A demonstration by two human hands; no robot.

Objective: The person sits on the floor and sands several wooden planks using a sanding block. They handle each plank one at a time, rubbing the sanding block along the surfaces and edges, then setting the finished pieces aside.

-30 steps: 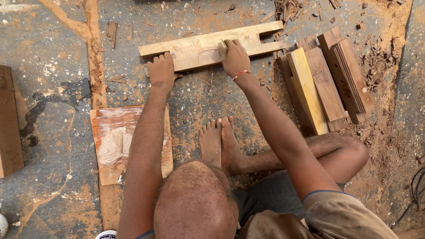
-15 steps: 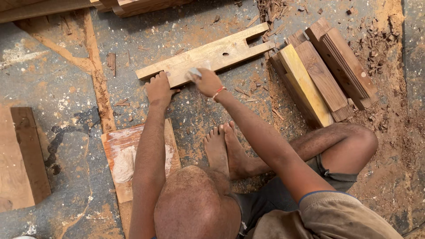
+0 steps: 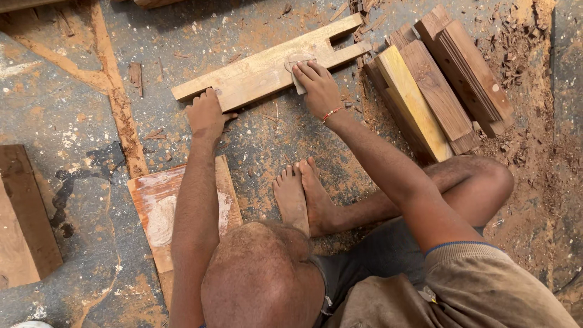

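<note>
A person sits on the concrete floor (image 3: 73, 109) with bare feet (image 3: 303, 194) together, working on a pale wooden plank (image 3: 261, 70) that lies at a slant in front of them; its far end is cut into 2 prongs with a slot between. The left hand (image 3: 206, 115) presses down on the near edge of the plank towards its left end, fingers curled against the wood, holding nothing else. The right hand (image 3: 317, 88) lies flat on top of the plank near the slot, fingers extended over a small grey piece of sandpaper (image 3: 297, 65), pinning it to the wood. A red thread bracelet (image 3: 331, 113) circles that wrist. To the right, a stack of darker wood pieces (image 3: 443, 85) rests amid sawdust, just beside the plank's slotted end. A reddish board (image 3: 161, 206) lies beneath the left forearm.
</note>
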